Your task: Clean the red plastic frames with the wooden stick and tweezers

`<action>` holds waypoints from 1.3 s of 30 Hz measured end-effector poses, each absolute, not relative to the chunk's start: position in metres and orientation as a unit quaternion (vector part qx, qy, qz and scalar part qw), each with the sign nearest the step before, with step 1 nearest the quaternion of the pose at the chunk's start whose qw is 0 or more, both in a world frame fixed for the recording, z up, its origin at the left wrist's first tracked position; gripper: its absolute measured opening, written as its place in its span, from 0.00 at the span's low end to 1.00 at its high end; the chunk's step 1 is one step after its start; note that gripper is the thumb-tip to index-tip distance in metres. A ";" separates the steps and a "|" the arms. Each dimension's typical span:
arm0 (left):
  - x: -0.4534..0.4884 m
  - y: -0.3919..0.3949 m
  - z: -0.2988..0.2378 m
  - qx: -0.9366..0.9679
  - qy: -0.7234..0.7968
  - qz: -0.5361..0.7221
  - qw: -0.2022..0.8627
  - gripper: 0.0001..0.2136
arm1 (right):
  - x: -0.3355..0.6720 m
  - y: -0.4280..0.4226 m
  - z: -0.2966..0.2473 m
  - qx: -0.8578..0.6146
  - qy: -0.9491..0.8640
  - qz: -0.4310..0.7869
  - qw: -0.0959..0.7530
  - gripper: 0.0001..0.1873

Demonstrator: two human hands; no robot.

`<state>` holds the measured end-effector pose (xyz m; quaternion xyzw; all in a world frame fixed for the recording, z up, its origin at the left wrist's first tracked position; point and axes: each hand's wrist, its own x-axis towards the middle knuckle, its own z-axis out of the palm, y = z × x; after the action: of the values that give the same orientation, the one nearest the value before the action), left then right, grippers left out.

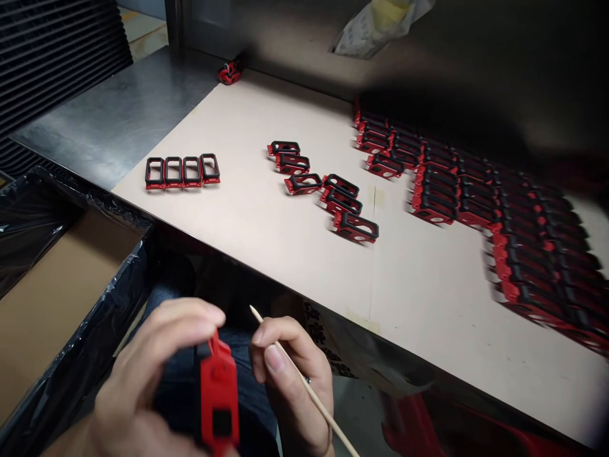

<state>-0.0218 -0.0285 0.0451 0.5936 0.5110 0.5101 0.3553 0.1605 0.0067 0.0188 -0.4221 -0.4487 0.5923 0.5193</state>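
Left hand (137, 374): fingers grasp one red-and-black part (219, 390), outside the front edge of the table (257, 235).
Right hand (297, 381): thumb and finger pinch a wooden stick (316, 401), its tip near this part, not touching.
Free room: between four frames (183, 170) and the loose group (328, 195) (the packed rows (523, 241), blurred, perhaps touch each other).

A workshop, most likely a factory's assembly station — a steel bench (128, 105) with a pale board (285, 251) on it, dozens of identical red-and-black parts (478, 216) in rows, and a box (57, 298) edged with black plastic (104, 314) alongside.
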 end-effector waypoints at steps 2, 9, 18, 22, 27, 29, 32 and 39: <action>-0.026 -0.014 0.031 0.592 0.500 0.511 0.372 0.33 | 0.160 0.005 0.018 -0.421 -0.445 0.585 0.531 0.14; -0.027 -0.013 0.009 0.560 0.529 0.490 0.409 0.30 | 0.161 0.005 0.015 -0.375 -0.517 0.540 0.549 0.16; -0.020 -0.017 0.007 0.550 0.556 0.473 0.405 0.29 | 0.155 -0.002 0.014 -0.411 -0.539 0.479 0.558 0.09; -0.020 -0.019 0.007 0.546 0.564 0.465 0.410 0.28 | 0.154 -0.001 0.013 -0.408 -0.572 0.448 0.553 0.08; -0.020 -0.019 0.006 0.564 0.569 0.449 0.395 0.28 | 0.155 -0.002 0.009 -0.394 -0.617 0.410 0.544 0.09; -0.019 -0.019 0.006 0.571 0.572 0.444 0.387 0.28 | 0.156 -0.003 0.008 -0.384 -0.636 0.397 0.539 0.10; -0.019 -0.019 0.007 0.580 0.578 0.435 0.375 0.28 | 0.157 -0.003 0.007 -0.377 -0.658 0.375 0.533 0.11; -0.018 -0.019 0.011 0.597 0.581 0.426 0.353 0.27 | 0.156 -0.002 0.009 -0.365 -0.680 0.346 0.534 0.11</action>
<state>-0.0184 -0.0192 0.0115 0.5974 0.5810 0.4256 0.3527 0.1562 -0.0024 0.0088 -0.3648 -0.6801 0.3460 0.5336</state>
